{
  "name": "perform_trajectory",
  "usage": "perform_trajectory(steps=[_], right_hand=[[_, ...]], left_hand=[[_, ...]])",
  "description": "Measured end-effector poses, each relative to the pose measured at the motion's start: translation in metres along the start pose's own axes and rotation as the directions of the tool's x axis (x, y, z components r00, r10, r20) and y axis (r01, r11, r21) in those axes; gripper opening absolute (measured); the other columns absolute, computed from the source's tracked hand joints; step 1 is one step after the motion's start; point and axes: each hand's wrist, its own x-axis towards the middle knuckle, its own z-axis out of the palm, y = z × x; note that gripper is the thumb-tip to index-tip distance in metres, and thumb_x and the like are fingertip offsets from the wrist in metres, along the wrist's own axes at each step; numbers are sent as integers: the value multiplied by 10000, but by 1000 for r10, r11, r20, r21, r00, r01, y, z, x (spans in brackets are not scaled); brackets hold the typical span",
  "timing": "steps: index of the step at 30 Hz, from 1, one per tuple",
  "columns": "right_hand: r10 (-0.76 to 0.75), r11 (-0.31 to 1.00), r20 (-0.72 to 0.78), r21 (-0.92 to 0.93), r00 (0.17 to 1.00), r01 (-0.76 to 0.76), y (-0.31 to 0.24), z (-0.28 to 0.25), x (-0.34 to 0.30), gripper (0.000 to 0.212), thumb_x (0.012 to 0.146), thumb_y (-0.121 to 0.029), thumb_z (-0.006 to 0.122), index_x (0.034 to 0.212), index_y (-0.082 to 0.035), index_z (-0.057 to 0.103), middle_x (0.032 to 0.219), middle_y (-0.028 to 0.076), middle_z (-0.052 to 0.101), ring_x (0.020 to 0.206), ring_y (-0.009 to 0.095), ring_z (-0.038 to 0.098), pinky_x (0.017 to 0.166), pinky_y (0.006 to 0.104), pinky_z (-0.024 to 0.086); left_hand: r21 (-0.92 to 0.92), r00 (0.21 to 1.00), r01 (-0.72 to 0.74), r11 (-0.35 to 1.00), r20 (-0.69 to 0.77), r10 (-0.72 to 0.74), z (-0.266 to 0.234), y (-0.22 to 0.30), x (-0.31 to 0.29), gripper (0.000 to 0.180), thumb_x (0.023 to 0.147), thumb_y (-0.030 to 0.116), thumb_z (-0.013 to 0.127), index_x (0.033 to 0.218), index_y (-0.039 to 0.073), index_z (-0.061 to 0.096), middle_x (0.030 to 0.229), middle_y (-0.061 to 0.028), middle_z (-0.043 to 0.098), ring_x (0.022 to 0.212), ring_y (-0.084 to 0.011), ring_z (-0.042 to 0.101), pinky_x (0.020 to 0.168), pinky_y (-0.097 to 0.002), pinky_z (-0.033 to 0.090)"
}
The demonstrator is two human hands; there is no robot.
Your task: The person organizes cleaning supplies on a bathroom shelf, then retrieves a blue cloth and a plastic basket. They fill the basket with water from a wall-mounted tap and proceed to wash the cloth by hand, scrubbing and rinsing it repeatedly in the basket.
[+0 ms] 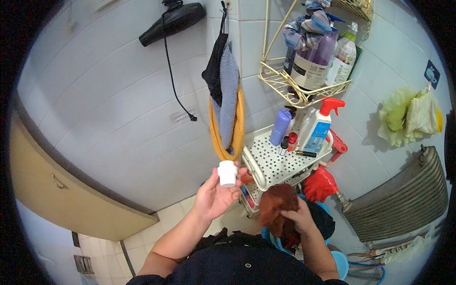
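My left hand (216, 194) is closed around a small white plastic bottle (227, 174) with a white cap, raised in front of the wall. A reddish-brown cloth (275, 202) hangs bunched from my right hand (299, 216), whose fingers grip its edge. Beneath that hand, a blue basin (340, 263) shows in part, with dark fabric (321, 221) beside it; my body hides the rest. The white cart (268, 159) with a star-pierced top stands just beyond both hands.
On the cart stand a red-topped spray bottle (319, 130), a purple bottle (280, 127) and small bottles. Above hangs a wire corner shelf (304, 92) with bottles. Red rubber gloves (321, 184) hang near a ribbed radiator (403, 194). A hair dryer (173, 23) and towels (227, 95) hang on the wall.
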Motion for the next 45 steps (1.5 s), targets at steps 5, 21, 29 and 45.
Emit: perform_trajectory(steps=[5, 21, 29, 45], right_hand=[[-39, 992, -79, 121, 996, 48, 5, -15, -8, 580, 689, -89, 663, 1227, 14, 471, 1121, 105, 589, 1022, 221, 571, 914, 367, 428], [-111, 922, 238, -338, 965, 189, -2, -26, -14, 577, 678, 55, 611, 1229, -89, 518, 1349, 132, 360, 1264, 256, 364, 1048, 350, 285], [-77, 938, 341, -294, 937, 184, 15, -15, -5, 523, 695, 26, 643, 1193, -90, 537, 1321, 123, 379, 1245, 252, 382, 1031, 355, 310], [-3, 913, 255, -393, 967, 107, 36, 52, 19, 569, 671, 41, 645, 1209, -100, 525, 1328, 119, 381, 1219, 240, 408, 1018, 336, 329]], left_hand=[[-174, 991, 63, 983, 124, -41, -15, -9, -3, 488, 968, 372, 346, 1318, 33, 336, 1261, -180, 478, 1036, -268, 551, 843, -366, 495], [928, 886, -272, 256, 138, 443, -4, -81, -27, 507, 768, -72, 621, 1146, 122, 345, 1285, -140, 407, 1229, -257, 400, 984, -389, 364], [964, 836, -236, 126, 135, 531, -8, -84, -47, 507, 768, -77, 615, 1144, 121, 339, 1304, -148, 385, 1217, -236, 393, 1003, -392, 337], [965, 778, -150, 215, -20, 628, -29, -14, -88, 416, 806, 7, 634, 1127, 106, 388, 1277, -94, 421, 1164, -195, 444, 951, -334, 411]])
